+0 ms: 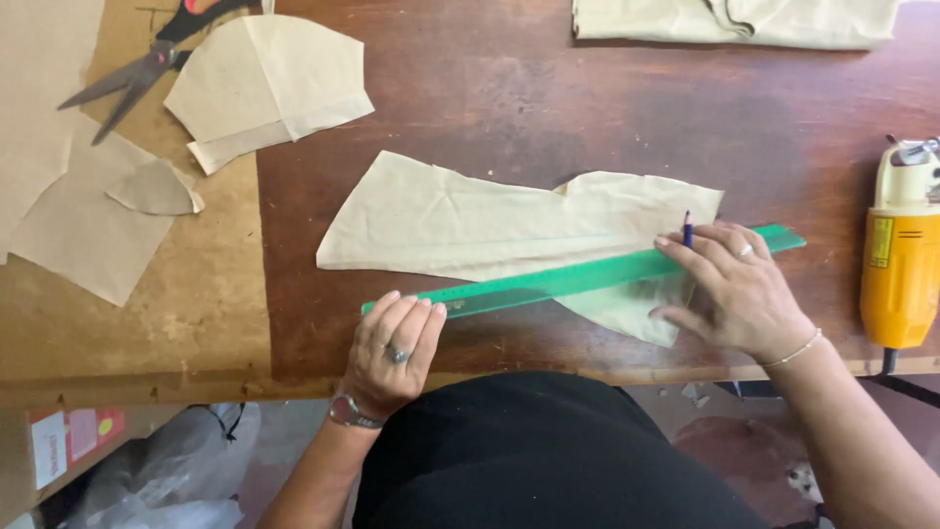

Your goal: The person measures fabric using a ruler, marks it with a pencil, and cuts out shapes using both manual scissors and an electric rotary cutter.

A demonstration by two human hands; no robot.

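- On the bench [548, 88], a beige fabric piece [470, 220] is laid flat, mid-bench.
- A green ruler [578, 277] is laid across its lower edge.
- Ruler's left end is pinned by the left hand [395, 348], fingers flat, nothing gripped.
- A dark pencil [687, 230] is pinched in the right hand [736, 289], tip at the ruler's edge.
- Scissors [137, 69] and paper patterns [264, 83] are seen far left; a yellow power tool [901, 264] at right.

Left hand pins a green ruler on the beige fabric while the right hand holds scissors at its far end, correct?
Not quite. In the head view the right hand holds a pencil, not scissors; the scissors lie untouched at the table's far left. The left hand does pin the green ruler on the beige fabric.
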